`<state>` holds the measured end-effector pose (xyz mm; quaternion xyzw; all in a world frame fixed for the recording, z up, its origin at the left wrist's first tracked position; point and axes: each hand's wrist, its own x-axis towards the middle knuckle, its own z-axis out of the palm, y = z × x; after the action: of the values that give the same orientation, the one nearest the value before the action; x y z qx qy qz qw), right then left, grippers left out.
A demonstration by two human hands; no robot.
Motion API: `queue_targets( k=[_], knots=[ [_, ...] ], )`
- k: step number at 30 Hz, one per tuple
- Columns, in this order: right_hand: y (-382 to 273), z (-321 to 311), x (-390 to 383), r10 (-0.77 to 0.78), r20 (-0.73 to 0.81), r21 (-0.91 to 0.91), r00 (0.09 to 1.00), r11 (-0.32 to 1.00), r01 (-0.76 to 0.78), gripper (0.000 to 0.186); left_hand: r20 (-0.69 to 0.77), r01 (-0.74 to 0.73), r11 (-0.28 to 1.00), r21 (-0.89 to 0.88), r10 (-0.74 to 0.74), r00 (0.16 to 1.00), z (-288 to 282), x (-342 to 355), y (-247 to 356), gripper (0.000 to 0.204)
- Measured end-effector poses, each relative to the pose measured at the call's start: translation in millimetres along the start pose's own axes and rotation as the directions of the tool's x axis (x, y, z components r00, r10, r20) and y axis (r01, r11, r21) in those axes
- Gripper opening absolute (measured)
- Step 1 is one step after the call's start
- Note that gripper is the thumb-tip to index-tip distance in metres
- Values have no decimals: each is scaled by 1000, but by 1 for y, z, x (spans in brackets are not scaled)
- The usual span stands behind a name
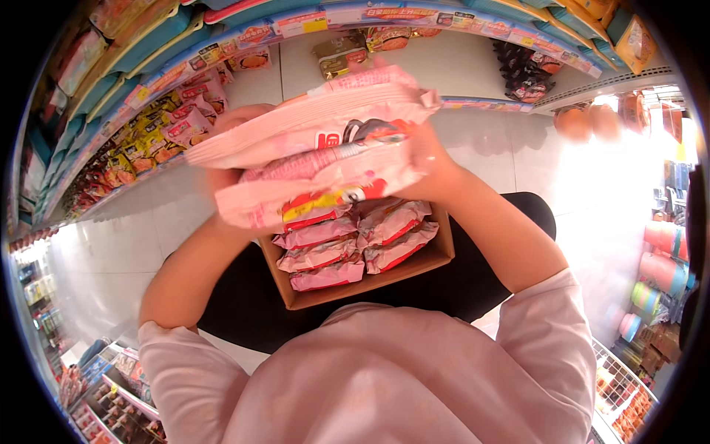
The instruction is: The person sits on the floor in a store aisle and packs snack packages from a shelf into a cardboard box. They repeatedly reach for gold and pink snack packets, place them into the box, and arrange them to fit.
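Between my two hands is a stack of pink plastic snack packets with crimped ends, held above a cardboard box. My left hand grips the stack's left side, its fingers partly hidden by the packets. On the other side my right hand is closed around the right ends. Two rows of similar pink packets lie inside the box. The held stack covers the box's far part.
The box rests on a black surface close to my body. A curved shelf edge with price labels runs along the far side. Below it sit yellow and pink packets, a gold pack and dark packets. Colourful goods stand at right.
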<state>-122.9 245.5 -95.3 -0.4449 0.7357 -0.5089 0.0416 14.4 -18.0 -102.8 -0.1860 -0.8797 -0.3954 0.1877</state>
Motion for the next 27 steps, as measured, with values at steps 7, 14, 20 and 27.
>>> queue_targets(
  k=[7,14,20,27],
  knots=[
    [-15,-19,2,-102,-59,332,993,936,116,121,138,276,845,-459,-239,961,51,-14,4,54],
    [-26,-82,-1,31,246,-115,969,993,-3,92,573,430,897,-105,-299,763,26,14,14,51],
    [-42,-68,-8,38,431,-436,901,883,171,79,686,-40,972,230,-133,715,40,-20,-6,52],
    [-54,-44,-13,40,438,-618,898,739,268,69,797,-40,965,258,-189,574,31,-10,-8,45]
  ],
)
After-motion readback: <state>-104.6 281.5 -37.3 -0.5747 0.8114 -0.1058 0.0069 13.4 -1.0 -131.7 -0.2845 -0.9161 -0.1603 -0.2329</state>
